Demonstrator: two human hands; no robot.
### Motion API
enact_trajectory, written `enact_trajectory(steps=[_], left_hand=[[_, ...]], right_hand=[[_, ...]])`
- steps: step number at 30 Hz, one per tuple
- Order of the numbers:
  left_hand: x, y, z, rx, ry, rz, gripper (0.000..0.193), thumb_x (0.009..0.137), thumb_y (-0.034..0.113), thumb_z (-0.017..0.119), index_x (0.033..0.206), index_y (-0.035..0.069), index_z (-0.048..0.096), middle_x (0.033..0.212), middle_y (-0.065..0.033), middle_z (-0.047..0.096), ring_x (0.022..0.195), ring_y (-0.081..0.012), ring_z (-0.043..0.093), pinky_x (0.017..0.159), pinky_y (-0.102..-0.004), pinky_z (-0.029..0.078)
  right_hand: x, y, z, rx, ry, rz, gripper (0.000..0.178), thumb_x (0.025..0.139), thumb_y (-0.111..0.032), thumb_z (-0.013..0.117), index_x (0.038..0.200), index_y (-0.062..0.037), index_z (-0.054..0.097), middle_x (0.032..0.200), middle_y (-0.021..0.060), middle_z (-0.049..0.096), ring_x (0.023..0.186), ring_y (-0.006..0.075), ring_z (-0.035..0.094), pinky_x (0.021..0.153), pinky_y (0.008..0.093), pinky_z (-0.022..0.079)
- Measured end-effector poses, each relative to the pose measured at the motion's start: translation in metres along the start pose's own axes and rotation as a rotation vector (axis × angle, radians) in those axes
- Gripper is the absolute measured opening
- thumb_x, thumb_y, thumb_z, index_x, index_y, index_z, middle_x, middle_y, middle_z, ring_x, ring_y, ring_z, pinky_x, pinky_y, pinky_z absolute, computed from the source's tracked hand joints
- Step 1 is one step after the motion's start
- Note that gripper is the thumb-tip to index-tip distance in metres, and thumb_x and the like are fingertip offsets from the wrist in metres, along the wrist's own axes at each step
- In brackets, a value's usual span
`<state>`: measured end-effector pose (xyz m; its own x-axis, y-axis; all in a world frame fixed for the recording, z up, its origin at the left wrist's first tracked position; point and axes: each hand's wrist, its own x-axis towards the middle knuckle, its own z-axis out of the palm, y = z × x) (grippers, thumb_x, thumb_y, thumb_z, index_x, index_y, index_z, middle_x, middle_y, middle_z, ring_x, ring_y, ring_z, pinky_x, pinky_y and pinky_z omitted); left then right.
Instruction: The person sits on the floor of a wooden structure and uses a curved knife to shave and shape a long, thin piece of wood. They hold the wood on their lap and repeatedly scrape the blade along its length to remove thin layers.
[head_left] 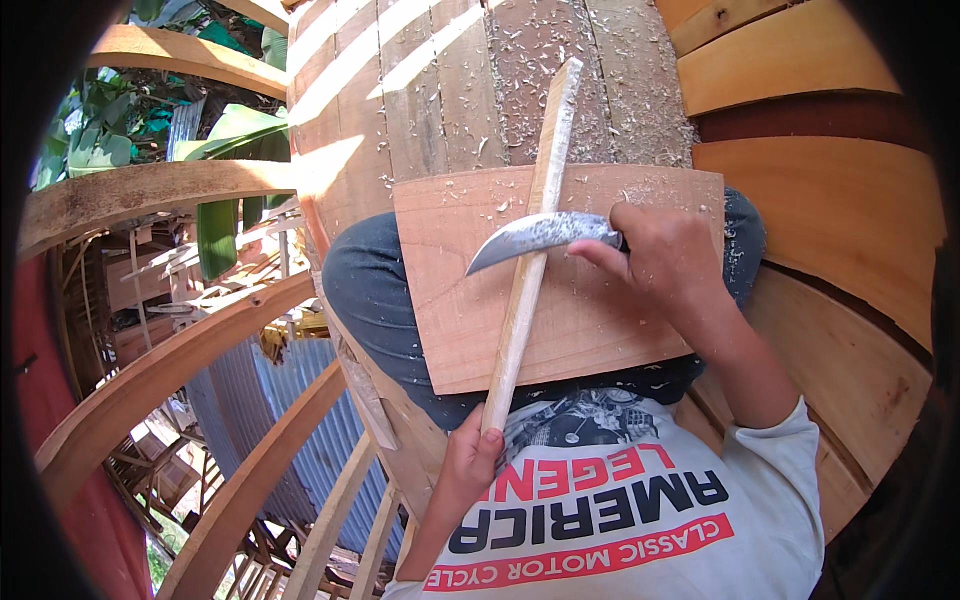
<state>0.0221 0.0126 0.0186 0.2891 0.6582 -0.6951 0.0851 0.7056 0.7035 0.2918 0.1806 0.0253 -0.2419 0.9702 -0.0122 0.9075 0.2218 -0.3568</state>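
Note:
A long, narrow wooden stick [523, 300] slants across a flat wooden board [620, 310] on my lap. Its near end is in my left hand [472, 458], closed round it close to my shirt; the far end reaches past the board over the floor. My right hand [662, 252] is closed on the handle of a curved knife [545, 236], and the handle is mostly hidden by my fingers. The broad, speckled blade lies across the stick about midway, its tip pointing left. Whether the edge bites into the wood I cannot tell.
Wood shavings [545, 110] litter the plank floor [410, 110] ahead. Curved wooden slats [160, 195] form a railing on my left, with corrugated metal sheets [300, 440] and leaves [218, 235] beyond. A plank wall [820, 190] stands close on my right.

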Motion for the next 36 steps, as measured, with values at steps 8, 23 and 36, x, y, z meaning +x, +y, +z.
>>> enact_trajectory(steps=[8,23,36], left_hand=[[0.001,0.005,0.003,0.157,0.115,0.051,0.043,0.093,0.042,0.055,0.096,0.000,0.052,0.064,-0.0025,0.051,0.059,-0.0093,0.050,0.053,-0.0263,0.040],[0.003,0.013,0.002,0.523,0.199,0.094,0.045,0.084,0.041,0.069,0.094,0.001,0.052,0.070,-0.0191,0.063,0.068,-0.0360,0.068,0.056,-0.0372,0.049],[0.003,0.006,-0.001,0.529,0.151,0.064,0.052,0.083,0.045,0.069,0.100,-0.001,0.051,0.075,-0.0235,0.064,0.073,-0.0396,0.068,0.059,-0.0403,0.051]], right_hand=[[-0.022,-0.014,-0.003,0.042,-0.162,-0.004,0.063,0.083,-0.064,0.055,0.062,-0.0052,0.060,0.053,0.0147,0.057,0.047,0.0308,0.060,0.045,0.0386,0.047],[-0.039,-0.001,-0.018,-0.023,-0.145,0.150,0.063,0.083,-0.064,0.056,0.066,-0.0035,0.066,0.055,0.0163,0.059,0.051,0.0326,0.062,0.048,0.0387,0.048],[-0.036,0.005,-0.026,-0.164,-0.096,0.192,0.063,0.084,-0.062,0.056,0.062,-0.0033,0.062,0.053,0.0160,0.057,0.051,0.0325,0.062,0.047,0.0392,0.048]])
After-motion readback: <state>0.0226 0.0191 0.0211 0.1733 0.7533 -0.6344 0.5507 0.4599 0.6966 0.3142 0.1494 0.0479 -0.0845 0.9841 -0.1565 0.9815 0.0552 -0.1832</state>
